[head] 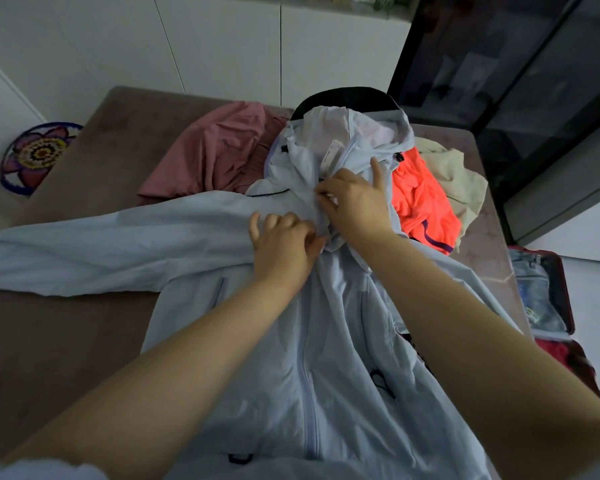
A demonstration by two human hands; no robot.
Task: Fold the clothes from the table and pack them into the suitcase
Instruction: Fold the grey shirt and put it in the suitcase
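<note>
While the pale blue hooded jacket (326, 341) lies spread front-up along the brown table (66, 341), both hands meet at its collar, just below the hood. One sleeve stretches out flat to the left across the tabletop, and the zip runs closed down the middle of the body toward the camera. The left hand (284, 244) has its fingers curled in and pinches a small fold of fabric at the neck, beside the top of the zip. The right hand (352, 202) rests just above it, its thumb and first fingers nipping the cloth at the same spot while the other fingers lie spread over the base of the hood. Behind the jacket on the table lie a crumpled pink garment (215, 157), a bright orange garment (423, 206) and a cream one (458, 181), the orange touching the jacket's right shoulder. A black item (343, 97) shows behind the hood. To the right, below the table edge, a red suitcase (565, 296) lies open with folded pale denim (534, 289) inside. A round flower-patterned mat (35, 155) sits on the floor at far left.
</note>
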